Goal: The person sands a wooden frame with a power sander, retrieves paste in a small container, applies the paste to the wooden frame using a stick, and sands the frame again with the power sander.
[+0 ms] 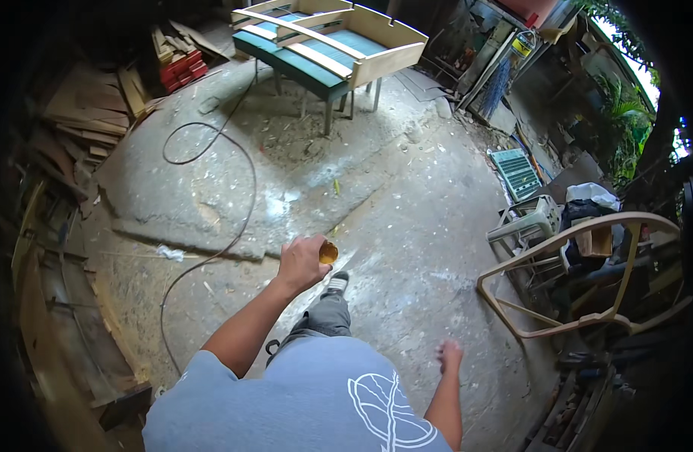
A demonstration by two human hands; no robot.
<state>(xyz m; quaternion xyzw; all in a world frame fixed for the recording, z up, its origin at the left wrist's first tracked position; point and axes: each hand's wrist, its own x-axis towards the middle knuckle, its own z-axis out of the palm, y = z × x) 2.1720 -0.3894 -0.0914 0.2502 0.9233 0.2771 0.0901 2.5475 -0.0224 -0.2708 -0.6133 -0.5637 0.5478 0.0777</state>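
Observation:
My left hand (302,264) is shut on a small round container (328,252) with amber-brown contents, held out in front of my body. The container's outer side is mostly hidden by the fingers. My right hand (450,353) hangs low at my right side, a little blurred, away from any object; whether its fingers are apart is unclear. Farther ahead, a pale wooden frame with dividers (388,60) rests on a green-topped table (292,63).
A dark hose or cable (250,192) loops over the rough concrete floor at left, crossing a raised slab edge. Stacked wood boards (92,107) line the left. At right are a curved wooden frame (584,325), a plastic stool (530,220) and a green slatted panel (517,172).

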